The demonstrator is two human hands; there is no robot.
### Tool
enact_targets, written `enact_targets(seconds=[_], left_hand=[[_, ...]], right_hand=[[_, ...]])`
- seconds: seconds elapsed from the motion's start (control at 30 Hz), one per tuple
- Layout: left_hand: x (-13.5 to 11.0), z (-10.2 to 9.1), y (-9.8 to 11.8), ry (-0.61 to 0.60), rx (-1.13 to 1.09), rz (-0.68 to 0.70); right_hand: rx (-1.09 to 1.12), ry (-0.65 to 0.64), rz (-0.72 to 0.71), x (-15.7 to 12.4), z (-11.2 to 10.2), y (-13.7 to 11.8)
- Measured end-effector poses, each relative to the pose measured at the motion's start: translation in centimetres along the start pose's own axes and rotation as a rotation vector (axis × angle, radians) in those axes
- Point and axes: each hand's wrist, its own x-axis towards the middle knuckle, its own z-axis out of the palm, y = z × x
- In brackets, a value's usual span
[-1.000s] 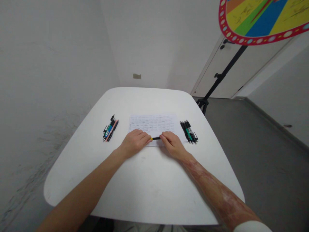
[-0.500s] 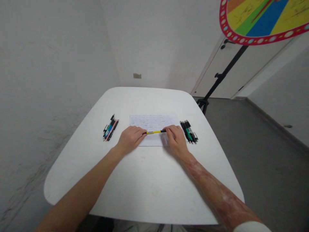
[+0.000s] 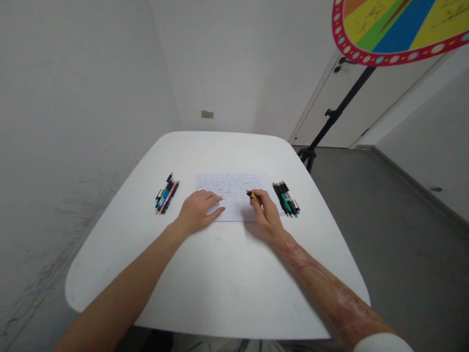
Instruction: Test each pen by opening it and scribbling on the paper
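Note:
A sheet of paper (image 3: 234, 183) covered with lines of handwriting in its upper part lies on the white table (image 3: 227, 274). My left hand (image 3: 198, 211) rests over the sheet's left side, thumb and fingers apart, holding nothing. Above the right part of the sheet, my right hand (image 3: 266, 211) grips a yellow and black pen (image 3: 252, 195). The pen's black end points up and left, and the rest is hidden in my fingers.
Several pens (image 3: 167, 196) lie in a group left of the paper. Another row of pens (image 3: 286, 199), mostly black with a green one, lies close beside my right hand. A colourful wheel (image 3: 395, 29) on a black stand (image 3: 340, 107) stands beyond the table's right side.
My left hand has let go of the pen and its fingers have spread. The pen, earlier stretched between both hands, has turned and is now in my right hand alone.

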Motion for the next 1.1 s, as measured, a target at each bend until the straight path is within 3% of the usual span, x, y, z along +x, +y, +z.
enact_targets(seconds=[0.13,0.23,0.37,0.5,1.1], left_hand=[[0.0,0.3,-0.2,-0.066,-0.019,-0.05],[-0.1,0.6,-0.3,-0.077,-0.029,-0.087],[-0.3,0.8,-0.4,-0.085,-0.027,-0.09],[-0.3,0.8,-0.4,-0.092,-0.032,-0.095],[-0.3,0.8,-0.3,-0.09,-0.041,-0.106]], right_hand=[[0.467,0.249,0.183,1.0,-1.3,-0.5],[0.865,0.282,0.388,1.8,-2.8,-0.7],[1.13,0.386,0.561,2.1,-4.1,-0.1],[1.199,0.44,0.605,1.9,-4.2,0.5],[1.177,0.417,0.627,1.7,-3.7,0.6]])
